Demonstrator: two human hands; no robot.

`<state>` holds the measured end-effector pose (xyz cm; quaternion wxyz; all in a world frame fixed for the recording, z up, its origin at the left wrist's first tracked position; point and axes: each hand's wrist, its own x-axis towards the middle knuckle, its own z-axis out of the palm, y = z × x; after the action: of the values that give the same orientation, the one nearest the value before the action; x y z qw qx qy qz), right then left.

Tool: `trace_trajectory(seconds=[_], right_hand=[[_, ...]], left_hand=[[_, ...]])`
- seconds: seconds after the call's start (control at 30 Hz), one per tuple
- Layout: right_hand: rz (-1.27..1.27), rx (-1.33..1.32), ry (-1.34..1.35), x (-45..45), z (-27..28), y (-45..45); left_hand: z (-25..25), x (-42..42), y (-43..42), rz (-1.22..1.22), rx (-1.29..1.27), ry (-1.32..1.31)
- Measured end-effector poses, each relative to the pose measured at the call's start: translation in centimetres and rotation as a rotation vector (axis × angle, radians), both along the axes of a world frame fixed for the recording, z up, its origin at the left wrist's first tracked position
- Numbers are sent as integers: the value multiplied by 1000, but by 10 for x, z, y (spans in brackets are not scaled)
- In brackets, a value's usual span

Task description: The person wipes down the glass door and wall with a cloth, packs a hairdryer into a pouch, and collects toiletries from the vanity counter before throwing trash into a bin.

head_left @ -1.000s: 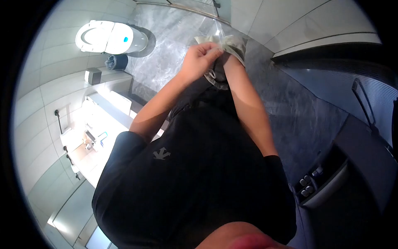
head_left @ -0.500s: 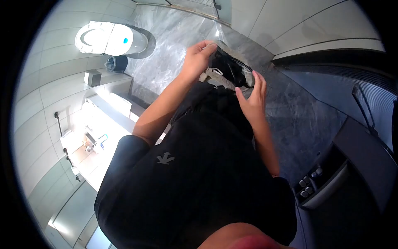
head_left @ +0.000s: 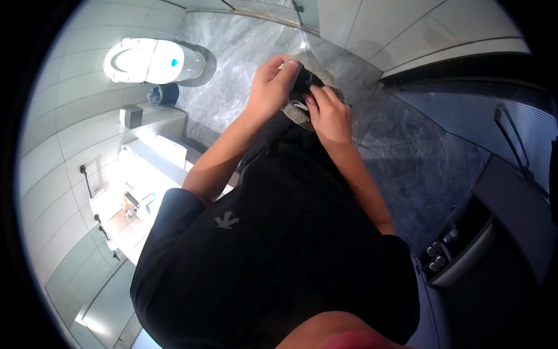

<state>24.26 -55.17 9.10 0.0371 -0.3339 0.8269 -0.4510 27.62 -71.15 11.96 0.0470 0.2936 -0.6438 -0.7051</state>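
A grey-beige cloth garment (head_left: 321,71) with a black inside and a white cord-like loop is held out in front of my waist. My left hand (head_left: 272,87) is closed on its upper left edge, thumb on top and fingers beneath. Over the dark inside is my right hand (head_left: 331,113), its fingers bent and drawn together at the cloth; the fingertips are partly blurred. The garment's lower right part is hidden by this hand. Below the garment are my dark trousers (head_left: 273,136) and black T-shirt (head_left: 279,232).
A white toilet (head_left: 151,61) stands at upper left, with a dark waste bin (head_left: 164,95) beside it. A grey box (head_left: 131,116) sits on a ledge. At left is a brightly lit white counter (head_left: 125,215). A dark cabinet (head_left: 511,215) with bottles in its open shelf stands at lower right.
My right hand has moved left from the garment's right edge onto its dark inside, and its fingers have bent. The left hand keeps its hold, and the garment looks more bunched.
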Motion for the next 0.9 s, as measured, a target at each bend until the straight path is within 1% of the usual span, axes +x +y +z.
trace_trajectory(seconds=[0.03, 0.13, 0.17, 0.27, 0.33, 0.37, 0.4, 0.47, 0.5, 0.53, 0.6, 0.73, 0.83, 0.9], right_hand=[[30, 112, -44, -4, 3, -3], [-8, 258, 78, -7, -23, -6], [58, 358, 81, -8, -23, -9], [73, 159, 85, -5, -12, -6], [-32, -86, 97, -5, 3, 10], [-83, -211, 103, -9, 7, 19], [-170, -158, 101, -15, 6, 29], [-102, -115, -291, -27, -1, 39], [-12, -81, -402, -33, -7, 40], [40, 19, -438, -33, -9, 42], [147, 217, -499, -38, -7, 39], [197, 129, -519, -37, -26, 55], [227, -569, -1003, -49, -18, 83], [144, -543, -895, -48, 5, 80]], left_hand=[[1, -1, -3, -15, 0, 13], [11, -2, 3, -71, 22, 53], [14, -3, 5, -94, 33, 69], [8, -7, -17, -41, -32, 34], [20, -11, -32, 54, 33, 52], [27, -11, -37, 61, 45, 61], [32, -9, -41, 70, 59, 69], [31, -5, -50, 27, 115, 62], [28, -4, -54, 1, 160, 67], [25, -4, -55, -28, 205, 77], [18, -6, -53, 9, 214, 49], [12, -3, -51, 13, 210, -14], [-6, 7, -66, -307, -172, -219], [-20, 16, -71, -470, -390, -314]])
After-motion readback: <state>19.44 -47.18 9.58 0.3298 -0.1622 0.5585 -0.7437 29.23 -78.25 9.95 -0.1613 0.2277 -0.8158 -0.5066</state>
